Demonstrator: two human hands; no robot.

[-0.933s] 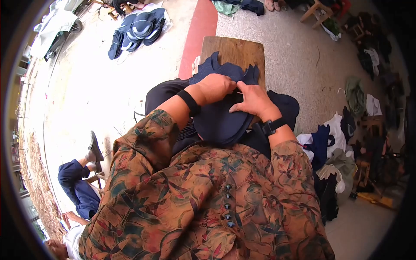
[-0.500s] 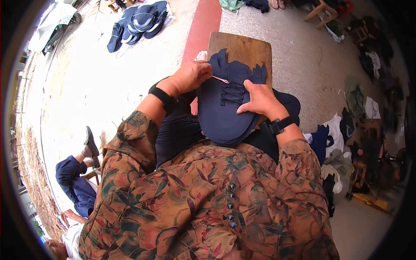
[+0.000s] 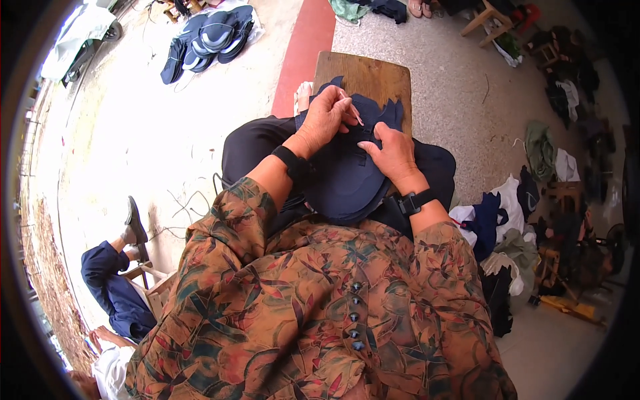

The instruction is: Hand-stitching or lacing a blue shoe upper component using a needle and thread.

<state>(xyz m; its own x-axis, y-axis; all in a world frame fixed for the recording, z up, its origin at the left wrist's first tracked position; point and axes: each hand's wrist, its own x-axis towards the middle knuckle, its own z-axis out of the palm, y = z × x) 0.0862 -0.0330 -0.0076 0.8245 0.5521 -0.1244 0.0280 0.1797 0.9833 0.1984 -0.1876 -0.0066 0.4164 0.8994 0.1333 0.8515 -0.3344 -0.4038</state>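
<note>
Hard to make out: a thin pale sliver, perhaps a needle (image 3: 354, 112), pinched between the fingertips of the left hand (image 3: 325, 119), too small to name with certainty. Left hand closed on that sliver and resting on the far part of the dark blue cloth piece (image 3: 343, 177). Right hand (image 3: 393, 152) spread flat, fingers apart, pressing the cloth down on the lap, clamped on nothing. Cloth lying across the lap, its jagged far edge reaching over the near edge of the wooden stool (image 3: 365, 77); its near edge hidden under both forearms and the patterned brown blouse (image 3: 320, 313). Black bands on both wrists. Lower left, a seated person in blue trousers (image 3: 110, 287), cut off by the rim of the picture. Top left, a stack of dark blue cloth pieces (image 3: 210, 37) on the pale floor. Right side, a heap of clothes (image 3: 507, 220), dim and blurred toward the rim.

Against half a second ago: left hand drawn back from the far left edge of the cloth toward its middle, right hand shifted farther up the cloth, the two hands now close together.
</note>
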